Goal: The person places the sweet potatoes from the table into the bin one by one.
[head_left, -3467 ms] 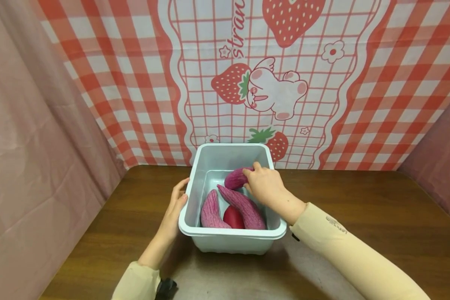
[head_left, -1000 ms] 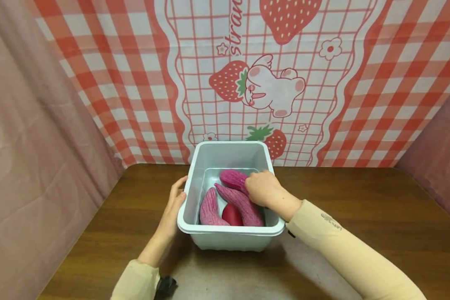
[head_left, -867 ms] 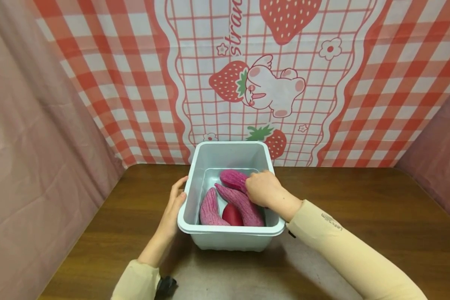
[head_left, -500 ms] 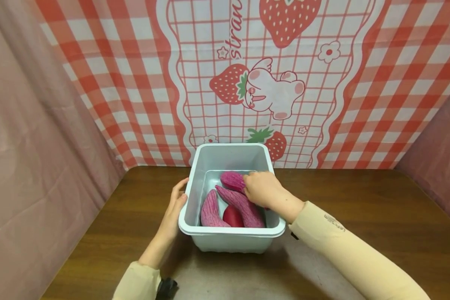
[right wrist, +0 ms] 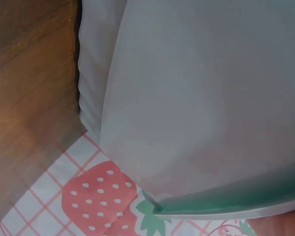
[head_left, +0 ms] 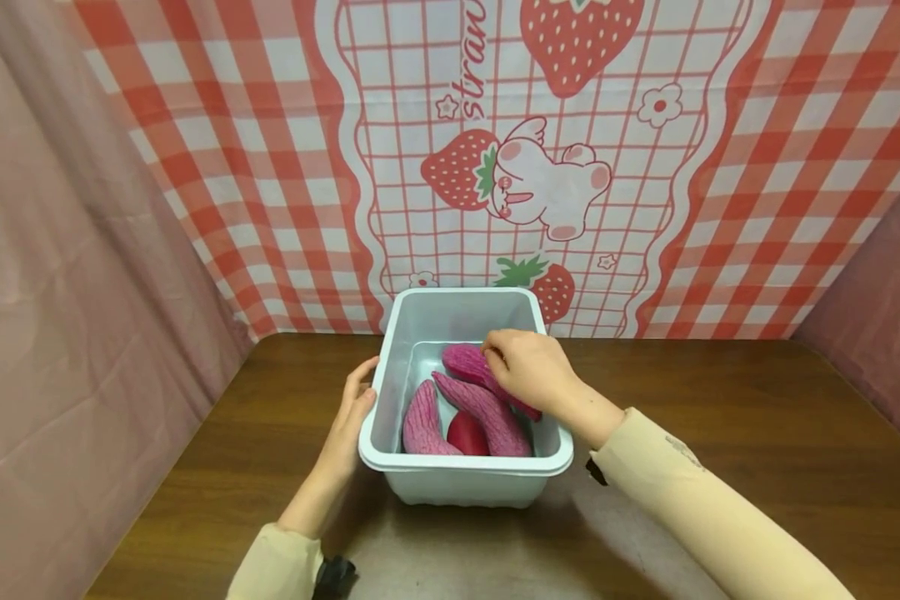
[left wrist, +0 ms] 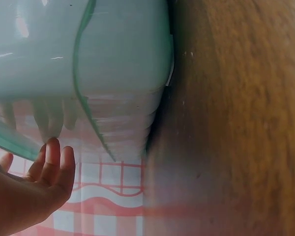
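Note:
A pale grey-green plastic bin (head_left: 465,479) stands on the table with purple, veined eggplants inside. One curved eggplant (head_left: 422,421) lies at the near left and another (head_left: 487,412) crosses the middle. Between them a smooth dark red rounded thing (head_left: 467,433) is partly hidden. The deeper magenta eggplant (head_left: 465,361) lies farther back. Over its middle hovers my right hand (head_left: 536,371), fingers loosely bent, with no visible hold on it. My left hand (head_left: 348,417) touches the bin's left outer wall with its fingertips (left wrist: 52,147); in the right wrist view the bin wall fills most of the frame.
The brown wooden table (head_left: 720,417) extends to both sides of the bin. A red-and-white checked cloth (head_left: 255,167) with strawberry prints hangs right behind it, and a pink curtain (head_left: 82,292) borders the left.
The deeper magenta eggplant has come down into the bin at the back right. My right hand has let it go and risen slightly. My left hand stays at the bin wall.

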The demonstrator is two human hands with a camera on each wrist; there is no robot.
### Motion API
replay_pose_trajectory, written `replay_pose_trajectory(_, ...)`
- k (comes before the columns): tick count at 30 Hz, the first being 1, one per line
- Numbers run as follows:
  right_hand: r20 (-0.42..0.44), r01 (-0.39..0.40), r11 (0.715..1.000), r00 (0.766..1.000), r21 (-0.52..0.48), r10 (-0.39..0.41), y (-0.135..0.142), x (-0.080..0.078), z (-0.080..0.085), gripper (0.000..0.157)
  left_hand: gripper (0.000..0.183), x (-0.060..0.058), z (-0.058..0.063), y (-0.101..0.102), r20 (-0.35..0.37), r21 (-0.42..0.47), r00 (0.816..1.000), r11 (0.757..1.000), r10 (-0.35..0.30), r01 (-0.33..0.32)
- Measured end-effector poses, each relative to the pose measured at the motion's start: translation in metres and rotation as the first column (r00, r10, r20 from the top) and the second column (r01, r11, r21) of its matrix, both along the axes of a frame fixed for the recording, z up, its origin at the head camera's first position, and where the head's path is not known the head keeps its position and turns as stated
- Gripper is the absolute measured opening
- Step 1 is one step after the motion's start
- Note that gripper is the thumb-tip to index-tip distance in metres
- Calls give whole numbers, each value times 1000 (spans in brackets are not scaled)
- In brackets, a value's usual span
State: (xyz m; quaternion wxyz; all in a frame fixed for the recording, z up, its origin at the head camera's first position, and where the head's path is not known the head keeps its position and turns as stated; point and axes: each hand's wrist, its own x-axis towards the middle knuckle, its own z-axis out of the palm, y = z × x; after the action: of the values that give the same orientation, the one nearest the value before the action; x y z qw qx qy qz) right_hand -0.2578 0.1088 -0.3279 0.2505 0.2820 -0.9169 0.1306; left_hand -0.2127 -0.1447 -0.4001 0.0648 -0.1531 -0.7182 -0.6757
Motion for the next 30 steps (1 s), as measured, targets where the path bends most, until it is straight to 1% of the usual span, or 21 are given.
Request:
replay_pose_trajectory(2, -20, -6, 997, 1000, -73, 4, 2, 1, 0, 12, 45, 0, 0, 0, 0, -3, 1000, 1000, -1, 1)
replay_pose_trajectory(4, -42, -11, 992, 999, -125, 6, 5, 3, 1, 13, 45, 1, 0, 0, 5, -7, 1000, 1000, -1, 1)
replay_pose_trajectory(12, -102, -30, 976, 995, -215, 9, 15, 11, 1, 15, 44, 2, 3, 0, 41, -33, 999, 999, 3, -2)
replay_pose_trajectory(15, -144, -67, 961, 989, -268, 28, 21, 13, 1, 14, 44, 1, 5, -3, 41, -55, 999, 998, 4, -2)
replay_pose_trajectory(18, -231, -126, 939, 972, -320, 52, 26, 14, -2, 13, 42, 0, 8, -7, 53, -94, 999, 996, 5, 0)
replay_pose_trajectory(21, -318, -176, 917, 946, -357, 58, 31, 15, -7, 14, 37, 0, 10, -13, 59, -180, 998, 984, 20, -9)
replay_pose_trajectory(23, -351, -190, 908, 935, -373, 51, 35, 16, -10, 14, 35, 0, 12, -17, 56, -245, 998, 969, 35, -20)
replay_pose_trajectory(25, -369, -203, 900, 928, -385, 51, 38, 17, -12, 15, 34, 1, 13, -19, 44, -299, 998, 954, 49, -34)
replay_pose_trajectory(30, -388, -211, 880, 921, -426, 33, 48, 21, -17, 15, 34, 2, 18, -22, 17, -389, 996, 918, 90, -77)
